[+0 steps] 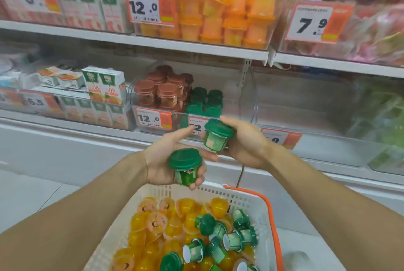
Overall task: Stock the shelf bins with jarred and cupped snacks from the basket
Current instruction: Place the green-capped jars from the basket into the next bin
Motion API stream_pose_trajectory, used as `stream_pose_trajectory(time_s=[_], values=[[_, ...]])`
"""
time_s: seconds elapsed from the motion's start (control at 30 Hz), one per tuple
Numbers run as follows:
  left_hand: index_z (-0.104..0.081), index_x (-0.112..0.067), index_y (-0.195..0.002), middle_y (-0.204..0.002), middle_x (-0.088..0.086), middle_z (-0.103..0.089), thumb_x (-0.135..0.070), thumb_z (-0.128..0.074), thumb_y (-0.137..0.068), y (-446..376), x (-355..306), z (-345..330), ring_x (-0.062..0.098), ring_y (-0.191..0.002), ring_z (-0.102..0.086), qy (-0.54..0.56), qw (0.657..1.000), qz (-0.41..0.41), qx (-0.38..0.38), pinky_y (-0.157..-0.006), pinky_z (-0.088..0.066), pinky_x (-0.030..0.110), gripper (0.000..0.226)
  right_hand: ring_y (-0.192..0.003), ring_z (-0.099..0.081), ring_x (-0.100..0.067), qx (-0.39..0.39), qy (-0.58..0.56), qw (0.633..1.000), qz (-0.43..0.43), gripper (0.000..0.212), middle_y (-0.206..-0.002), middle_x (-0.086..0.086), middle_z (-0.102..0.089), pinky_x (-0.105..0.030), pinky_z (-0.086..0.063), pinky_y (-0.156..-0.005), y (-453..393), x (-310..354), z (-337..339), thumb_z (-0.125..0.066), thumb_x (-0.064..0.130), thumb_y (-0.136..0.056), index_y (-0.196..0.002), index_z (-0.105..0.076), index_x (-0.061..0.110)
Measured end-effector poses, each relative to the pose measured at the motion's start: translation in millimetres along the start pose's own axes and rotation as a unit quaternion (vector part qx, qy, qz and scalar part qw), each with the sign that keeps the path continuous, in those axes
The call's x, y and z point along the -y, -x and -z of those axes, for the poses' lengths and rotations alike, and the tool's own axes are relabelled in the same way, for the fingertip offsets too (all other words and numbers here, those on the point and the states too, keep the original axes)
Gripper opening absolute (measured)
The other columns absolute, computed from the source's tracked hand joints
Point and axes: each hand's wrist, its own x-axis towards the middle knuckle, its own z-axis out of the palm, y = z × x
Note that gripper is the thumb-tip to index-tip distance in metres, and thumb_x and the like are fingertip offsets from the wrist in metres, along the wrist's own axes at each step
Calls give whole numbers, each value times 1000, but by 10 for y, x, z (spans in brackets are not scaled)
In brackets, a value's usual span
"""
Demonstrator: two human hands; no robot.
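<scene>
Green-lidded snack cups fill both hands in the head view. The left hand [161, 161] curls its lower fingers round one green-lidded cup [187, 167], lid up, while its forefinger and thumb stretch toward the second green cup [217, 136], which the right hand [242, 141] grips by the body, tilted. Both cups hang above the white basket [247, 200], in front of the lower shelf.

Just behind the hands stands the clear bin [231, 95] holding stacked green cups [205, 100] beside brown-lidded jars [161, 93]; its right side looks open for more. More green cups [231, 238] lie on their sides in the basket among orange jelly cups [153, 227].

These cups look light and rigid, with smooth plastic walls that could slip; taking them round the body under the wide lid seems safest, since the lid rim gives a stop.
</scene>
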Motion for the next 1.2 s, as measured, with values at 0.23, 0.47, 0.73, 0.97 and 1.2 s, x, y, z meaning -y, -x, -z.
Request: stream_pose_trajectory(time_s=[0.23, 0.47, 0.73, 0.97, 1.2], values=[[-54, -23, -126, -82, 21, -60, -53, -39, -102, 122, -281, -338, 34, -73, -61, -13, 992, -120, -37, -65, -47, 37, 41, -111, -65, -35, 9, -103, 993, 50, 49, -121, -24, -67, -43, -55, -92, 22, 209, -89, -36, 34, -106, -119, -61, -6], [-60, -10, -120, -79, 16, -62, -59, -42, -96, -49, -130, -369, 31, -72, -63, 5, 989, -123, -81, -62, -49, 32, 57, -126, -57, -33, 59, -189, 980, 6, 58, -131, -25, -61, -46, -34, -117, -123, 80, -101, -32, 35, -105, -121, -63, -11], [-71, -13, -115, -92, 9, -74, -55, -58, -89, -186, -76, -173, 24, -77, -68, -28, 961, -179, -209, -76, -50, 33, 51, -91, -70, -30, -50, 260, 961, 75, 45, -103, -16, -72, -47, -57, -86, -116, 241, 57, -46, 50, -99, -116, -63, 11], [-61, -6, -116, -110, 18, -67, -44, -73, -70, -199, -101, -197, 28, -75, -70, 1, 939, -228, -258, -52, -49, 25, 61, -83, -68, -28, -55, 239, 964, 101, 24, -107, -18, -71, -34, -57, -74, -107, 380, 92, -72, 26, -88, -107, -73, 12], [-68, -14, -116, -84, 14, -73, -45, -55, -98, -220, -112, -204, 33, -74, -70, 52, 952, -150, -262, -73, -57, 38, 39, -97, -72, -12, -140, 281, 932, 182, 36, -105, -2, -75, -14, -52, -77, -143, 704, 238, -80, 16, -81, -115, -67, 16]])
